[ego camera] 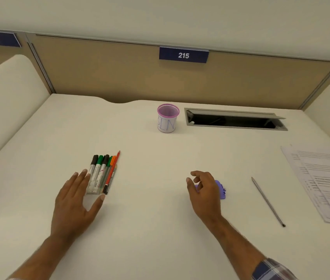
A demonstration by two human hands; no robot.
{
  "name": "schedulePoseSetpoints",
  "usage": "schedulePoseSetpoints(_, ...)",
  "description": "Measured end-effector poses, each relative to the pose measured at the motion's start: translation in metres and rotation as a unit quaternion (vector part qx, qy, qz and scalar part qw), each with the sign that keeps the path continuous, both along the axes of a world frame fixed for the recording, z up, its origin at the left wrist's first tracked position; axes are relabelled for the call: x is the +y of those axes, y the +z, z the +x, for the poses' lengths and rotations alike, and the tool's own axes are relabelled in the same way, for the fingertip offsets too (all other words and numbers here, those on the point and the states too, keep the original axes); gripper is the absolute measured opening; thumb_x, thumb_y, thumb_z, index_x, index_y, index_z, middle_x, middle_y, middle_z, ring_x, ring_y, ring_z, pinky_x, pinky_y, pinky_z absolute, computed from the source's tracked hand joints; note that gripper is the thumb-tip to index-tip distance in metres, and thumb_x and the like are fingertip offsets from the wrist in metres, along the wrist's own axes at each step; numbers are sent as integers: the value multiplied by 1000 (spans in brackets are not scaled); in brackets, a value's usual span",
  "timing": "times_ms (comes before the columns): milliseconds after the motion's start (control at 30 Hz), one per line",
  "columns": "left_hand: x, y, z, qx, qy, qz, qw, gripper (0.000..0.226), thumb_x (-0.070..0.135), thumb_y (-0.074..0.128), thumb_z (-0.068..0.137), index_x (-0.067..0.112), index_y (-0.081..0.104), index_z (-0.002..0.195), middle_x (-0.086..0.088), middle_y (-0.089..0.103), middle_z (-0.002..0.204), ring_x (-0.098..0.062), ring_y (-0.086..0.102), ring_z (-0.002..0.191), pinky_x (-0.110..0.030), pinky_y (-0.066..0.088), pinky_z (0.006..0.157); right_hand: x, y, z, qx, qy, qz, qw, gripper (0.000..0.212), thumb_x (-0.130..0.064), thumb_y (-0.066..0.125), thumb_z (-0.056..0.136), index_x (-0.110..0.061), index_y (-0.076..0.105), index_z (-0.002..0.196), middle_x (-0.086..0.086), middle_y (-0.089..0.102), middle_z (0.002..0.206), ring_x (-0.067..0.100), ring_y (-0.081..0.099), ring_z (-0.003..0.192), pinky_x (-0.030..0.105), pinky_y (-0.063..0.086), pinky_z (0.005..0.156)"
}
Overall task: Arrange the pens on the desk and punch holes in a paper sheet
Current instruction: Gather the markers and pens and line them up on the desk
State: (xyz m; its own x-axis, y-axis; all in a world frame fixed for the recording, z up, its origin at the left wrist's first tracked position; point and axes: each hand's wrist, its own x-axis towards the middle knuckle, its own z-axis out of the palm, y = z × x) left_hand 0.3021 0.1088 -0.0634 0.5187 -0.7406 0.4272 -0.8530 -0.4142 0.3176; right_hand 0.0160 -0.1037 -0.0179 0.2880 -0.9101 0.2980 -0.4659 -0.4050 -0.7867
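Pens (104, 173) sat lined up in a neat row on the desk (160, 154), with the left hand (75, 201) flat and spread, fingertips touching the row's left edge. Right hand (204, 193) hung loosely curled over the purple hole punch (221, 189), gripping nothing, and the paper sheets (319, 178) lay far right, past a lone pencil (268, 202).

Pens (103, 174) lie side by side left of centre on the desk (140, 229), the left hand (75, 201) just beside them at lower left, fingertips against the row's left edge. The cup (168, 118) stands above centre, with the slot (234, 119) just to its right, while the right hand (204, 190) hovers over the punch (221, 188) right of centre. Further right a single pen (268, 202) lies apart, and the papers (321, 178) sit at the right edge.
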Motion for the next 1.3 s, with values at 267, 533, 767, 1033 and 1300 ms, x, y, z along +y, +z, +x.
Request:
schedulePoseSetpoints(267, -43, -7, -91, 34, -143, 69, 987, 70, 64, 40, 92, 22, 41, 148, 10, 31, 160, -11, 23, 150, -30, 16, 122, -61, -3, -98, 101, -210, -49, 971, 15, -1, 59, 86, -2, 68, 99, 16, 64, 90, 36, 59, 87, 38, 47, 70)
schedulePoseSetpoints(533, -83, -17, -122, 30, -138, 184, 973, 88, 78, 11, 89, 24, 0, 158, 12, -5, 165, -5, -11, 151, -22, -15, 119, -65, -11, -147, 343, -254, 53, 903, 24, -8, 56, 87, 0, 63, 109, 20, 60, 104, 40, 53, 99, 45, 45, 78)
schedulePoseSetpoints(767, -84, -18, -123, 33, -131, 205, 969, 87, 76, 6, 89, 22, -5, 157, 10, -8, 165, -6, -13, 150, -28, -8, 123, -68, -8, -152, 331, -219, 90, 913, 18, -7, 53, 91, 3, 63, 102, 23, 62, 102, 41, 59, 97, 46, 52, 79)
schedulePoseSetpoints(1033, -84, -14, -126, 43, -130, 214, 967, 87, 75, 3, 89, 22, -8, 157, 7, -11, 165, -8, -17, 150, -28, -10, 121, -64, 28, -102, 121, -238, 64, 961, 27, -2, 55, 92, 5, 62, 116, 26, 69, 104, 43, 64, 100, 43, 49, 88)
schedulePoseSetpoints(1300, -83, -14, -126, 58, -133, 208, 967, 88, 76, 5, 89, 22, -6, 157, 7, -10, 166, -9, -13, 151, -31, -6, 123, -34, 80, 16, -24, -88, 95, 991, 26, -8, 63, 90, 0, 66, 114, 10, 69, 87, 27, 65, 86, 33, 52, 90)
